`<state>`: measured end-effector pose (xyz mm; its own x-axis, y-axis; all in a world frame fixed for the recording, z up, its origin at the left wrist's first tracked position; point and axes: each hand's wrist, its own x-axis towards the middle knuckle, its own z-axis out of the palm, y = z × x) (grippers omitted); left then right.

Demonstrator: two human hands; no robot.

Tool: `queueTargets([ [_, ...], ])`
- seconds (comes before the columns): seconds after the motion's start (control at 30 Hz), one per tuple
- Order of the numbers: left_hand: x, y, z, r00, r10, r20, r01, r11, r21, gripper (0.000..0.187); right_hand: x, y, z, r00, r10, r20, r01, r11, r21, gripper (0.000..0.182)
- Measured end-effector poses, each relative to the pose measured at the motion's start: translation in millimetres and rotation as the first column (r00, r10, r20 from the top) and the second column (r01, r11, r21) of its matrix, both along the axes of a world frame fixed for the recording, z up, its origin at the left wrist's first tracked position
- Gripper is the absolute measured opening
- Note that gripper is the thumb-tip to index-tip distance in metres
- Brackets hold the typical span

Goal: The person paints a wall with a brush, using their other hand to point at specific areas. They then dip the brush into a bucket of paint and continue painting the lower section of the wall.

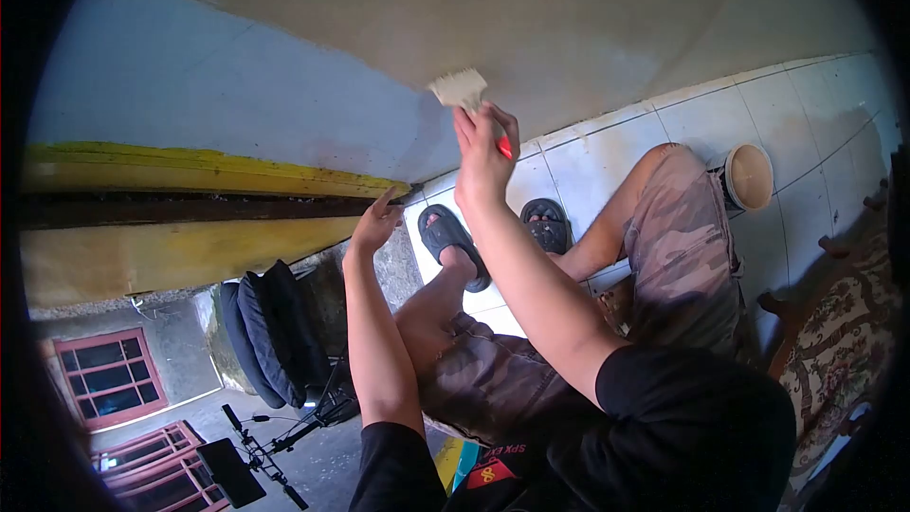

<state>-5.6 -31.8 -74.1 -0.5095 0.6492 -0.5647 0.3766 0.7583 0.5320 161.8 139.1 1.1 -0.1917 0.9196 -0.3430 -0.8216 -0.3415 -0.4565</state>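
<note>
While my right hand closes on a flat paintbrush, its pale bristles are up at the wall, on the brown area just beside the border with the pale blue. The red end of the handle shows below my curled fingers. I judge the brush light, its handle stiff and its bristles soft enough to bend and splay under pressure; wet paint could make the grip slippery. It is best held where the handle meets the head, thumb opposing fingers, clear of the bristles. My left hand holds nothing, its fingers extended by the end of the yellow frame; whether they touch it, I cannot tell from this angle. A bucket, tan inside, stands on the tiled floor near my right knee.
</note>
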Motion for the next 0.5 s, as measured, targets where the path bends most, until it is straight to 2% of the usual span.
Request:
queueTargets([
  [0.17, 2, -5, 6, 0.999, 0.024, 0.04, -0.025, 1.0, 0.017, 0.059, 8, -10, 37, 0.994, 0.009, -0.11, 0.0, 0.997, 0.08, 0.026],
  [0.3, 1, -10, 1, 0.996, 0.081, 0.045, -0.084, 0.995, 0.052, 0.055, 9, -26, 47, 0.991, 0.003, -0.136, 0.043, 0.942, 0.332, 0.023],
  [0.37, 4, -11, -1, 0.997, 0.072, 0.039, -0.074, 0.996, 0.047, 0.056, -4, -25, 40, 0.993, 0.003, -0.121, 0.044, 0.92, 0.389, 0.024],
  [0.5, 9, -5, 16, 0.999, 0.036, -0.003, -0.035, 0.999, 0.032, 0.056, -24, -27, -30, 0.999, -0.036, 0.003, 0.034, 0.969, 0.244, 0.025],
])
